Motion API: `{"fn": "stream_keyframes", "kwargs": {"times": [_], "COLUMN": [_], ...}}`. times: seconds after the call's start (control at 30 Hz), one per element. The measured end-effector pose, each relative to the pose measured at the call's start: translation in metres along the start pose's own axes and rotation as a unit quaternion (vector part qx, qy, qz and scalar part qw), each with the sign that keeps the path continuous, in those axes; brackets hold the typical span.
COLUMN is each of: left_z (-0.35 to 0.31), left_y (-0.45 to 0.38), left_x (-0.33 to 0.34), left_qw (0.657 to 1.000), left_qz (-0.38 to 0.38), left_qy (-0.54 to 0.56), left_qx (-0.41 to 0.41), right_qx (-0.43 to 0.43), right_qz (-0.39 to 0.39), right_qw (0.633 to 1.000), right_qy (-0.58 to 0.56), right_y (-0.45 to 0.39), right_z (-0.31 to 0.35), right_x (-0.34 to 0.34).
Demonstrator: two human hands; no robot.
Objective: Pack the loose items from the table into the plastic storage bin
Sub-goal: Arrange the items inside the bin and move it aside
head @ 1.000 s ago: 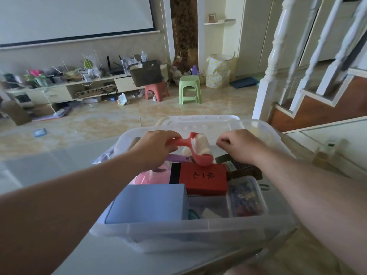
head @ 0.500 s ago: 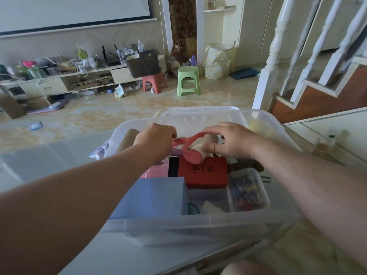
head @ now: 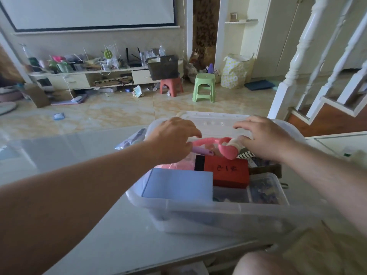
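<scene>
The bin (head: 208,211) is sitting on the table (head: 111,231). Inside it, nearest, a blue box (head: 178,184) is lying; behind that a red box (head: 230,172); farther back a pink roller (head: 224,146). Both hands, left (head: 170,139) and right (head: 264,136), are hovering over the roller, fingers spread, gripping nothing.

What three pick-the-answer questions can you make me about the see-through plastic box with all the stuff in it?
1. Where is the red rectangular box?
A. Inside the clear plastic storage bin
B. On the floor
C. On a stool

2. What colour is the flat box beside it?
A. Green
B. Light blue
C. Black

3. What is the left hand doing?
A. Gripping a cup
B. Making a fist
C. Hovering with loose fingers over the pink lint roller

Answers: A, the bin walls surround it; B, its top is pale blue; C, its fingers hang relaxed, gripping nothing.
</scene>
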State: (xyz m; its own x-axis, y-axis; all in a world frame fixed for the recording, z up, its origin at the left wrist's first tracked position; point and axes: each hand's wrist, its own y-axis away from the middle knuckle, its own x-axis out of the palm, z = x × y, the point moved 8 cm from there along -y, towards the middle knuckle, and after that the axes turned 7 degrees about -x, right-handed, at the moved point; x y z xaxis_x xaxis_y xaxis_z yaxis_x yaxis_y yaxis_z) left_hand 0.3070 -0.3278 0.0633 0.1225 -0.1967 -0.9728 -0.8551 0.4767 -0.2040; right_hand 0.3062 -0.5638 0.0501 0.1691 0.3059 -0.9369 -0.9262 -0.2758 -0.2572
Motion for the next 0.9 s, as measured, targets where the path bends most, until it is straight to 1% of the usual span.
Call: {"fn": "stream_keyframes", "kwargs": {"times": [0.1,0.17,0.2,0.23,0.33,0.4,0.53,0.63,0.77,0.83,0.9], "left_z": [0.043,0.088,0.114,0.141,0.206,0.231,0.248,0.243,0.236,0.24,0.245], "left_y": [0.031,0.056,0.07,0.085,0.135,0.158,0.166,0.142,0.099,0.086,0.085], "left_x": [-0.032,-0.048,-0.052,-0.052,-0.031,-0.003,0.062,0.109,0.149,0.165,0.177], "left_qw": [0.999,0.997,0.994,0.991,0.971,0.961,0.949,0.949,0.964,0.967,0.969], "left_qz": [-0.039,-0.063,-0.066,-0.06,-0.01,0.016,0.061,0.105,0.144,0.163,0.177], "left_qy": [0.012,0.028,0.027,0.025,0.043,0.069,0.125,0.14,0.088,0.061,0.046], "left_qx": [-0.004,-0.045,-0.08,-0.121,-0.235,-0.268,-0.283,-0.264,-0.207,-0.185,-0.164], "right_qx": [-0.028,-0.067,-0.087,-0.104,-0.146,-0.165,-0.167,-0.135,-0.095,-0.107,-0.123], "right_qz": [0.041,0.036,0.029,0.023,0.026,0.056,0.14,0.206,0.29,0.325,0.338], "right_qw": [0.999,0.997,0.996,0.994,0.988,0.984,0.974,0.958,0.927,0.907,0.891], "right_qy": [-0.002,-0.003,-0.008,-0.018,-0.038,-0.024,0.058,0.146,0.219,0.247,0.278], "right_y": [-0.008,-0.021,-0.029,-0.038,-0.065,-0.085,-0.137,-0.183,-0.228,-0.243,-0.256], "right_z": [0.047,0.091,0.116,0.14,0.214,0.257,0.312,0.322,0.32,0.32,0.318], "right_x": [-0.012,-0.015,-0.014,-0.012,0.008,0.03,0.092,0.145,0.213,0.247,0.275]}}
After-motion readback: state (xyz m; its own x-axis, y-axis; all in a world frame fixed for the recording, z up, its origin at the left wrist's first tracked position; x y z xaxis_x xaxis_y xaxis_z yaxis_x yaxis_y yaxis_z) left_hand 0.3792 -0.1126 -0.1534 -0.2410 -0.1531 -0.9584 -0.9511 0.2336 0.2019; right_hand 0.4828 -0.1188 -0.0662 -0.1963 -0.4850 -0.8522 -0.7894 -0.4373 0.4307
